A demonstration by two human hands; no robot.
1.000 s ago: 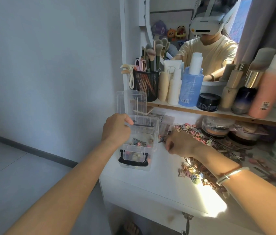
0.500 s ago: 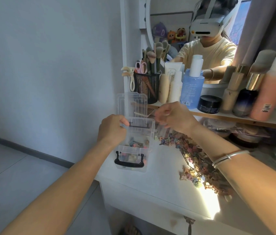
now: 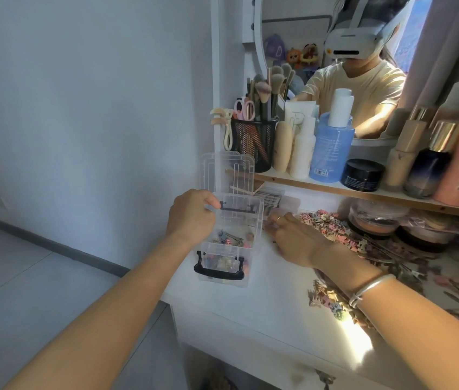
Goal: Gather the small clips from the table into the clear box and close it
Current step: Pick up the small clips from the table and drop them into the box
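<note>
Left hand curled gripping; right hand stretched forward, flat.

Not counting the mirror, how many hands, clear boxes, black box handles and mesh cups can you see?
Hands: 2, left hand and right hand
Clear box: 1
Black handles: 2, near handle and far handle
Mesh cup: 1
Total: 6

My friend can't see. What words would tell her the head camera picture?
A left hand grips the rim of an open clear box holding some clips, on a white table. The right hand lies on the table beside it, fingers near a pile of more clips.
</note>
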